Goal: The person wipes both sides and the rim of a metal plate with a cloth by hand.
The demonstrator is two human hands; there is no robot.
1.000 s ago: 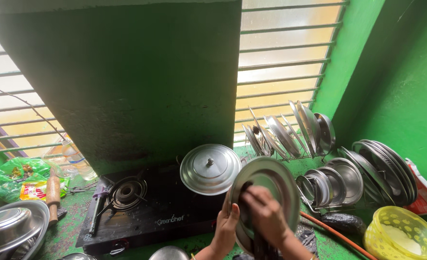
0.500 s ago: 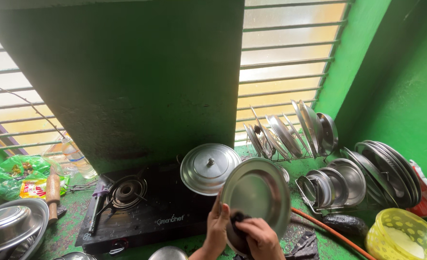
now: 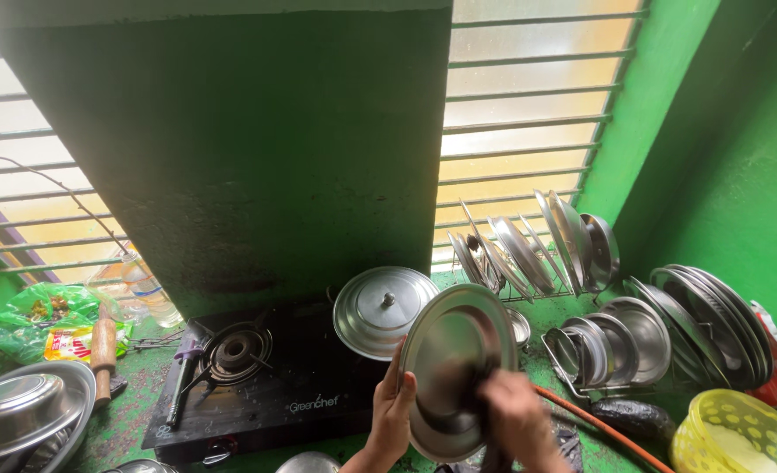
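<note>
A round steel plate (image 3: 450, 350) is held upright on its edge in front of me. My left hand (image 3: 395, 407) grips its left rim. My right hand (image 3: 515, 419) presses a dark cloth or scrubber (image 3: 486, 398) against the plate's lower right face; the hand is blurred. Behind the plate a lidded steel pot (image 3: 379, 308) sits on a black gas stove (image 3: 266, 385).
A wire rack (image 3: 528, 254) of upright steel plates stands by the window, with more plates and bowls (image 3: 669, 324) leaning to the right. A yellow basket (image 3: 739, 434) is at bottom right. At left lie steel basins (image 3: 20, 412), a rolling pin (image 3: 102, 350), plastic bags and a bottle (image 3: 147, 289).
The plate has tilted and shifted slightly right and up. My right hand has slid from the plate's middle down to its lower right while rubbing.
</note>
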